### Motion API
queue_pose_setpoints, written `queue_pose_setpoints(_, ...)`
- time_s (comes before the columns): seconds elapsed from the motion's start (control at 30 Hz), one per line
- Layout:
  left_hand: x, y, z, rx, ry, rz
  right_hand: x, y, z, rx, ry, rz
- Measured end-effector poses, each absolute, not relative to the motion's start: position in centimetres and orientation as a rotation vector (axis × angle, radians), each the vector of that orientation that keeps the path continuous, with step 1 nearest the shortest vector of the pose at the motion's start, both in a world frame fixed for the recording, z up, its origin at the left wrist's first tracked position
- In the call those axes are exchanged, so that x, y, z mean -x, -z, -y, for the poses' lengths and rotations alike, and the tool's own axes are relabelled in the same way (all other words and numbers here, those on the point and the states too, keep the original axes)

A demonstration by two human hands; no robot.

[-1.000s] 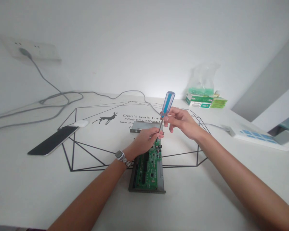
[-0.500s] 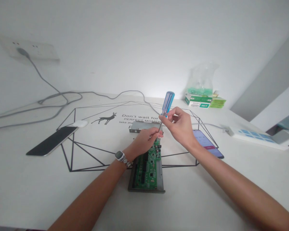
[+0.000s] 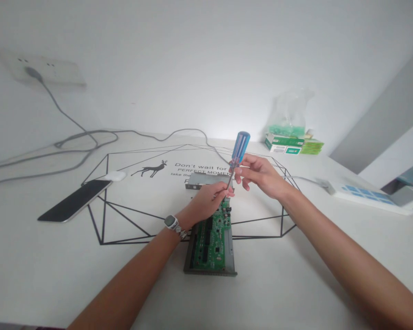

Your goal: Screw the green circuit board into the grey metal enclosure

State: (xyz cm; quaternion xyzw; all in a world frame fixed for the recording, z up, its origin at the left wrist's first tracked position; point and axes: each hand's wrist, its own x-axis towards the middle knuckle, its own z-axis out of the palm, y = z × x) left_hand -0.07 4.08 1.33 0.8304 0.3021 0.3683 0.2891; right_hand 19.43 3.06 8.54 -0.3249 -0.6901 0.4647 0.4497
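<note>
A screwdriver with a blue, clear handle stands nearly upright, its shaft slanting down to the far part of a green circuit board. The board lies in a grey metal tray. My left hand, wearing a watch at the wrist, pinches the lower shaft over the board. Around the base of the handle, the fingers of my right hand touch the screwdriver, the lower ones loosely spread. Fingers hide the screwdriver's tip. A flat metal cover lies just beyond the board.
At the left lie a dark phone and a white case. Green boxes and a plastic bag stand at the back right. A white device with blue panels sits on the right. A grey cable runs along the wall.
My right hand has shifted its fingers around the screwdriver's neck and its forearm has swung up, now covering the phone on the right. My left hand has stayed in place.
</note>
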Motion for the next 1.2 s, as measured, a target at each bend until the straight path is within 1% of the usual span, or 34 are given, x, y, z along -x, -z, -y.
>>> queue_pose_setpoints(0.47, 0.0, -1.6, -3.7, -2.22, -0.973, -0.855, -18.1, -7.2, -2.8, 0.859, -0.887, 1.655)
queue_pose_setpoints(0.83, 0.0, -0.8, -4.1, -2.265, -1.004, -0.874, -16.1, -6.2, -1.8, 0.932, -0.825, 1.48)
queue_pose_setpoints(1.03, 0.2, -1.1, -4.0, -2.27, -1.045, -0.941, -15.4, -5.7, -1.7, 1.032, -0.604, 1.474)
queue_pose_setpoints(1.2, 1.6, -1.3, -3.6, -2.261, -1.136, -1.043, -15.6, -7.1, -1.1, 1.005, -0.455, 1.477)
